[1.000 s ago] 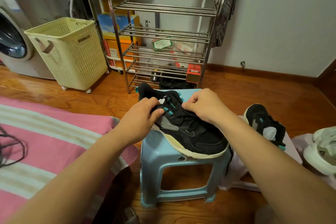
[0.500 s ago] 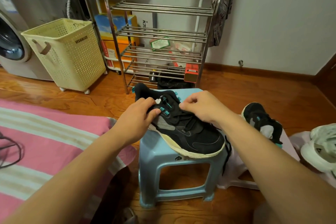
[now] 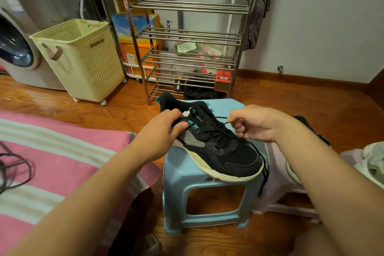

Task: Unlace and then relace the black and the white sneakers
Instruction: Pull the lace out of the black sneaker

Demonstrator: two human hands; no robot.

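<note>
While formerly over the tongue, right hand now aside, pinching black lace; left hand still gripping black sneaker.

A black sneaker lies on a blue stool; the left hand grips its collar, the right hand pinches the black lace.

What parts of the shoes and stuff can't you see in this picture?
All in the head view:
- Second black sneaker: mostly hidden behind the right hand and its forearm.
- White sneaker: cut off by the right edge and blurred.
- Black sneaker on the blue stool: its near side by the collar is covered by the left hand.
- Black lace: its hanging end is too thin and dark to trace.
</note>
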